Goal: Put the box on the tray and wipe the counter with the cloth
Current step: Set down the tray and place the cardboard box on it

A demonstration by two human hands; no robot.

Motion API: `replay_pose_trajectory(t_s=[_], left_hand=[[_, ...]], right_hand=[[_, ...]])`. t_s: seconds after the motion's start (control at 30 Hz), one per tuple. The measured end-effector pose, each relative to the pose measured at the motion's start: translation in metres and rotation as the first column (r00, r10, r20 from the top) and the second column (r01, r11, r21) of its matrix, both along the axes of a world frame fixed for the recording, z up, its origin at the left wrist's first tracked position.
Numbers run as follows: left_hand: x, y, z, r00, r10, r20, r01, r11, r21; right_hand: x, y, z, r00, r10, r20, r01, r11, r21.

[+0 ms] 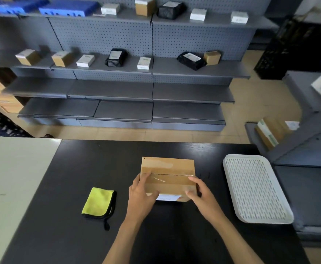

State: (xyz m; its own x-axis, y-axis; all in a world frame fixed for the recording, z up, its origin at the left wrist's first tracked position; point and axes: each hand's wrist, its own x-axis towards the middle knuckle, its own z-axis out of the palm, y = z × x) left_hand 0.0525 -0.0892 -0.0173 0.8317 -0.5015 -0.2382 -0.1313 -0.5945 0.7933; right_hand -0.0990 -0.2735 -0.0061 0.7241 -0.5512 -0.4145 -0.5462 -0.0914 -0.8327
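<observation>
Box [168, 168] label — white, its print unreadable

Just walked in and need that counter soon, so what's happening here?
A person is gripping a taped cardboard box with both hands, the left hand at its left end and the right hand at its right end. The box is in the middle of the black counter, not yet on the white slotted tray, which sits empty to the right. A folded yellow cloth lies untouched to the left of the box, so the wiping looks not yet begun.
</observation>
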Motion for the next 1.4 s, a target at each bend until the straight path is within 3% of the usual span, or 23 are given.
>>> replay_pose_trajectory(t_s=[0.27,0.43,0.63,0.97,1.4], left_hand=[[-0.013,-0.074,0.02,0.996,-0.079,0.035,0.08,0.995,-0.051],[-0.039,-0.135,0.025,0.988,-0.154,0.033,0.155,0.986,-0.054],[-0.075,-0.216,0.029,0.976,-0.215,0.046,0.217,0.975,-0.046],[-0.131,-0.326,0.012,0.962,-0.27,-0.026,0.27,0.963,-0.005],[-0.175,-0.387,0.0,0.968,-0.252,-0.014,0.253,0.966,0.054]], right_hand=[[-0.024,-0.059,0.024,0.991,-0.122,0.053,0.125,0.991,-0.054],[-0.057,-0.112,0.032,0.977,-0.212,0.036,0.215,0.96,-0.18],[-0.099,-0.181,0.026,0.942,-0.318,0.104,0.328,0.941,-0.09],[-0.15,-0.287,0.011,0.916,-0.4,0.039,0.401,0.908,-0.118],[-0.169,-0.353,-0.024,0.889,-0.459,0.005,0.459,0.888,-0.027]])
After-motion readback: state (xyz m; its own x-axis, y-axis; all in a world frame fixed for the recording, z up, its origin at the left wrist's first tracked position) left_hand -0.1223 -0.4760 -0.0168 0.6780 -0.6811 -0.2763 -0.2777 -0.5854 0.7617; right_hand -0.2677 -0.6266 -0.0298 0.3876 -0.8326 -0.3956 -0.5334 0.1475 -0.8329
